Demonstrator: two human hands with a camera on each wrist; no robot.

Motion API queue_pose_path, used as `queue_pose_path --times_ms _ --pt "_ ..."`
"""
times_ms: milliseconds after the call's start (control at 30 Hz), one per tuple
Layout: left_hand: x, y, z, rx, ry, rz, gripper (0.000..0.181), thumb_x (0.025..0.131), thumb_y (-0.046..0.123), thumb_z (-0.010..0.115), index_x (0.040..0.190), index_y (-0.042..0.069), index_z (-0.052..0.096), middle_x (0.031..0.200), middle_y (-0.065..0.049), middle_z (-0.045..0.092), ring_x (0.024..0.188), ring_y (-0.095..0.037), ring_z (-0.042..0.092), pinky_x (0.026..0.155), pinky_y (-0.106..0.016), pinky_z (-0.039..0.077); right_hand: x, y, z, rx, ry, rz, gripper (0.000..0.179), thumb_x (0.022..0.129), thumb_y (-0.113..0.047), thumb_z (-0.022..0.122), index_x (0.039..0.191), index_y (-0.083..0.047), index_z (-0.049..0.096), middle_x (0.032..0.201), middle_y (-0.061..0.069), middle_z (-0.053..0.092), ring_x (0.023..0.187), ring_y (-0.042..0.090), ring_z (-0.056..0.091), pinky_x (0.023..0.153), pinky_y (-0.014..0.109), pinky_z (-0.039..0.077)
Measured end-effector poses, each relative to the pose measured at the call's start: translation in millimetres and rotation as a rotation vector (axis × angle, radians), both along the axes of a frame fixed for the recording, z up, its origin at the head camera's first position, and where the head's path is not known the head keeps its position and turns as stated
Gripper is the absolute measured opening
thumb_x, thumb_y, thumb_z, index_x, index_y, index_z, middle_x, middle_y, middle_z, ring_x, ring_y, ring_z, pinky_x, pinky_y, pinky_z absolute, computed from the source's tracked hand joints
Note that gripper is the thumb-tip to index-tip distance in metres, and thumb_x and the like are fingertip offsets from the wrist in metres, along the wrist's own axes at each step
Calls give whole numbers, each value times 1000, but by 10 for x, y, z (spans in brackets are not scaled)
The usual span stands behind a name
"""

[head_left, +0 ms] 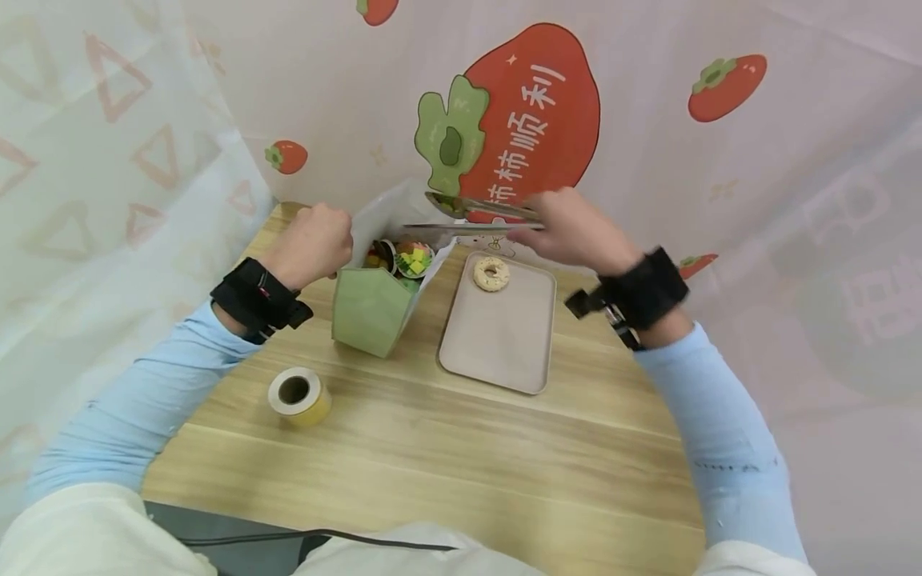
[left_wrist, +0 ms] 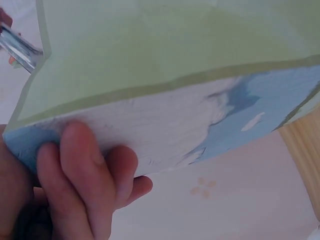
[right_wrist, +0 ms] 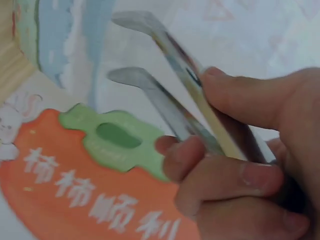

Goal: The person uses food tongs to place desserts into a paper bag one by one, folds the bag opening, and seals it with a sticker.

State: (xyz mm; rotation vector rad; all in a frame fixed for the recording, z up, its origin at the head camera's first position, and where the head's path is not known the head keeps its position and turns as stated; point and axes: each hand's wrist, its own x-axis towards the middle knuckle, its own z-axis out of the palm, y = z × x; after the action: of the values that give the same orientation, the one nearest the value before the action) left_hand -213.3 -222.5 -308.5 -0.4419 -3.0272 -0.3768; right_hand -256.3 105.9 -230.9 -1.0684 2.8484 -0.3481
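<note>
My left hand [head_left: 314, 242] grips the upper left edge of a green paper bag [head_left: 370, 310], its fingers [left_wrist: 80, 150] curled against the bag's white-and-blue side. The bag stands upright with its mouth open. Colourful food items [head_left: 414, 260] show inside it, with green and yellow pieces among them. In my right hand [head_left: 572, 228] is a pair of metal tongs [right_wrist: 185, 95], held between thumb and curled fingers. Their tips stand apart with nothing between them in the right wrist view; in the head view they extend over the bag's right side.
Right of the bag lies a beige rectangular tray [head_left: 497, 336] with a ring-shaped pastry [head_left: 491, 274] at its far end. A roll of yellow-and-white tape [head_left: 298, 396] stands nearer on the wooden table [head_left: 446, 456]. A printed curtain [head_left: 648, 160] hangs behind and around. A black cable [head_left: 324, 534] crosses the near edge.
</note>
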Motion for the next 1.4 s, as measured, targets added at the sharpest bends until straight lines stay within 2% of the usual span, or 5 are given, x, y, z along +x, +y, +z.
queue_pose_path --times_ms 400,567,767,1133,1400 --pt "-56 24 -32 15 19 5 35 88 -4 42 56 6 51 51 -11 59 44 -23 60 54 -44 53 153 1253 -1109 -291 -74 -334 38 102 -27 56 115 8 62 87 19 63 68 24 50 64 33 39" --pt "-38 16 -20 13 -7 19 36 89 -3 42 55 6 51 48 -9 58 42 -20 59 48 -39 51 12 1390 -1686 -262 -242 -472 48 103 -35 51 123 8 58 102 22 63 83 29 56 68 34 43" --pt "-18 33 -26 37 -9 20 30 90 -3 41 63 3 53 50 -9 59 39 -16 57 43 -32 46 -194 1313 -2179 -257 -329 -562 43 102 -37 52 109 5 60 87 12 55 72 23 49 59 30 38" --pt "-13 35 -54 53 23 5 19 91 -3 40 96 -8 57 70 -22 60 39 -18 57 43 -33 49 -353 1150 -2644 -357 -428 -666 44 101 -34 54 98 9 66 65 2 51 58 15 47 53 26 37" --pt "-34 26 -37 16 17 7 31 92 -3 41 63 3 53 51 -12 59 39 -19 57 42 -32 47 -351 1110 -2722 -531 -516 -739 45 101 -30 56 110 12 67 62 -3 50 53 11 40 51 24 31"
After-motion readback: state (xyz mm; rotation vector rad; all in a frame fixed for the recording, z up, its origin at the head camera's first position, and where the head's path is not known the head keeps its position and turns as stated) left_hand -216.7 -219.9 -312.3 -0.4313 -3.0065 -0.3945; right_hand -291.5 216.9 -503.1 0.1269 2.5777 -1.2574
